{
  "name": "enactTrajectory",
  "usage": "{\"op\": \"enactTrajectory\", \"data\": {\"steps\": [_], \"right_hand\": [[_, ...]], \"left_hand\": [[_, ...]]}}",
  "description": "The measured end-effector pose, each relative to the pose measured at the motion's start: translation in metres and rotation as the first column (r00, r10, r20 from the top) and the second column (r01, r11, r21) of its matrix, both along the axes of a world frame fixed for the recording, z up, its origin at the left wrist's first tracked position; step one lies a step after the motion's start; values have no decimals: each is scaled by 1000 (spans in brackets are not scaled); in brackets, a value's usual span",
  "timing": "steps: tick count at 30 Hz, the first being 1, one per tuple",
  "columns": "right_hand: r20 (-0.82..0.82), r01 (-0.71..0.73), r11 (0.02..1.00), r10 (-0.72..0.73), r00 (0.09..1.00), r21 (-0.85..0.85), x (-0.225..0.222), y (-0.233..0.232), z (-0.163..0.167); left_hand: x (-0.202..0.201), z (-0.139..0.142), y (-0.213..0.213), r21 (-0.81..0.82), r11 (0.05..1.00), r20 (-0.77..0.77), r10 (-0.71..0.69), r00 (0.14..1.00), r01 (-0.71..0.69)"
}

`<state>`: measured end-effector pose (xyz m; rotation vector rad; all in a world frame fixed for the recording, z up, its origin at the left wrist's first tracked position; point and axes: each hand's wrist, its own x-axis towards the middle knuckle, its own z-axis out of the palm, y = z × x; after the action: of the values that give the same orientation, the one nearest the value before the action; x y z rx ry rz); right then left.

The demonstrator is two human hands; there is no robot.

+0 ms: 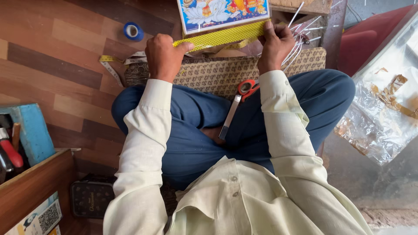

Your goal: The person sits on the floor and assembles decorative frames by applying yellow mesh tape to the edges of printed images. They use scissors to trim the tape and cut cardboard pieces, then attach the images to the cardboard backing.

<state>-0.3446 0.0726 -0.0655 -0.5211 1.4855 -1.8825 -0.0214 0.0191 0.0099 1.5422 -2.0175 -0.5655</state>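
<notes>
Wood-grain flooring [56, 69] fills the left side, with a blue box [32, 130] and a red-handled tool [11, 152] at the near-left edge and a roll of blue tape [133, 31] lying farther off. A measuring tape [111, 69] trails across the floor just left of a patterned cushion [226, 72]. The left hand [163, 56] is clenched, pinching the left end of a yellow dotted strip [222, 37] between thumb and fingers. That strip runs taut, slightly rising to the right, along the lower edge of a colourful framed picture [222, 13]. Red-handled scissors [237, 104] rest on the blue trousers in the lap, blades pointing toward the body. The right hand [274, 43] grips the strip's right end, fingers curled over it, beside a bundle of white sticks [296, 39]. Crinkled clear plastic sheeting [383, 109] lies at far right.
</notes>
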Motion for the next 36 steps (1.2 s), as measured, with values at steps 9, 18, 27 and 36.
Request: {"op": "enactTrajectory", "data": {"steps": [9, 18, 27, 36], "right_hand": [[119, -42, 999, 40, 992, 7, 6, 2, 11], [165, -50, 998, 53, 985, -23, 4, 1, 9], [125, -38, 999, 37, 991, 3, 5, 0, 10], [76, 37, 993, -46, 996, 114, 2, -3, 6]], "left_hand": [[-11, 14, 2, 266, 961, -485, 201, 851, -75], [-12, 18, 1, 353, 936, -523, 189, 831, 9], [-12, 15, -1, 371, 928, -499, 207, 841, -8], [-9, -3, -2, 200, 980, -529, 96, 843, 14]]}}
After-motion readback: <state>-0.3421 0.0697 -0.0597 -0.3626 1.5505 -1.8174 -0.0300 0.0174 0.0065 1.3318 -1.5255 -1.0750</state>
